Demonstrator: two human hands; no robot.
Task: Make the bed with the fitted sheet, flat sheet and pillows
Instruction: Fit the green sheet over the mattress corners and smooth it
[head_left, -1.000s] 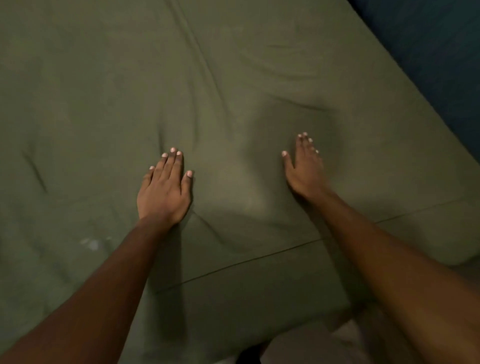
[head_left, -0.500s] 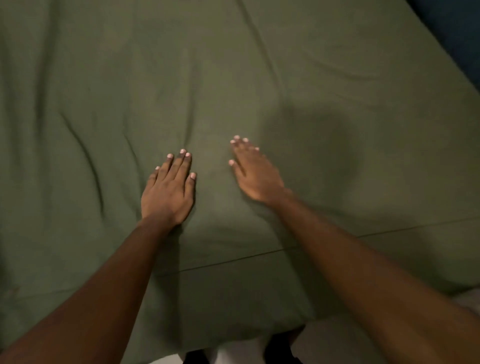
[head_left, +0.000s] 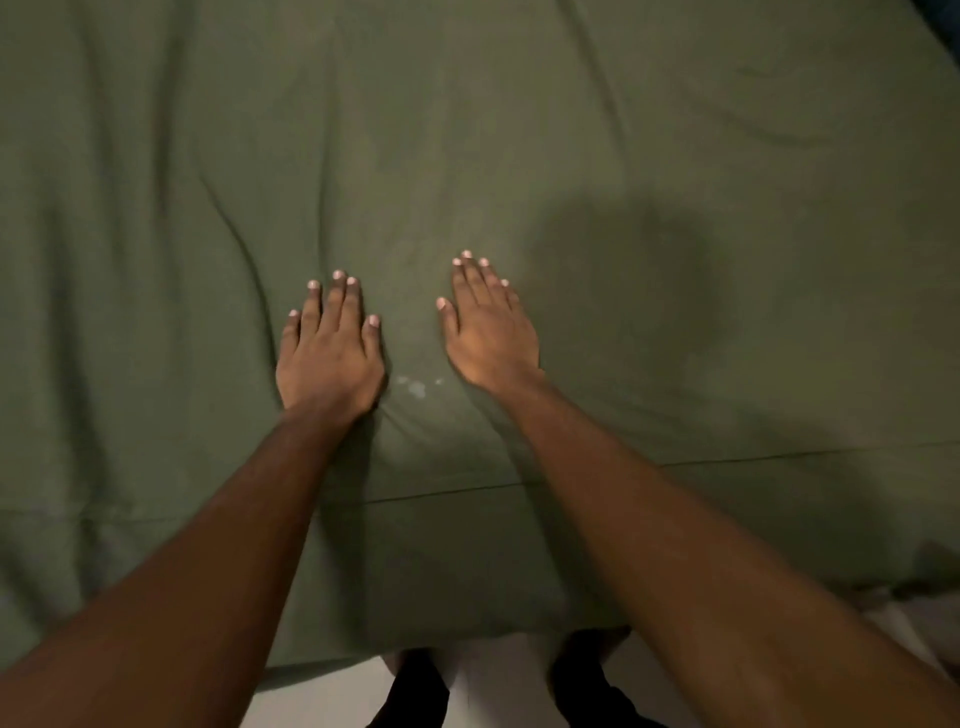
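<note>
A green sheet (head_left: 519, 130) covers the bed and fills nearly the whole view; I cannot tell whether it is the fitted or the flat one. A small pale spot (head_left: 414, 387) marks the cloth. The left hand (head_left: 327, 358) lies palm down on the sheet just left of the spot, its fingers (head_left: 337, 304) straight and close together, holding nothing. The right hand (head_left: 491, 338) lies palm down just right of the spot, its fingers (head_left: 475, 283) straight and slightly fanned, also holding nothing. The hands are near each other but apart, with the spot between their wrists. Long creases (head_left: 244, 254) run through the cloth left of and beyond the spot. A thin seam (head_left: 753, 458) crosses the sheet nearer the person than the spot. A soft shadow (head_left: 634, 291) lies on the sheet right of the spot, past the right hand. Nearest the person, below the hanging cloth, pale floor (head_left: 498, 691) shows.
</note>
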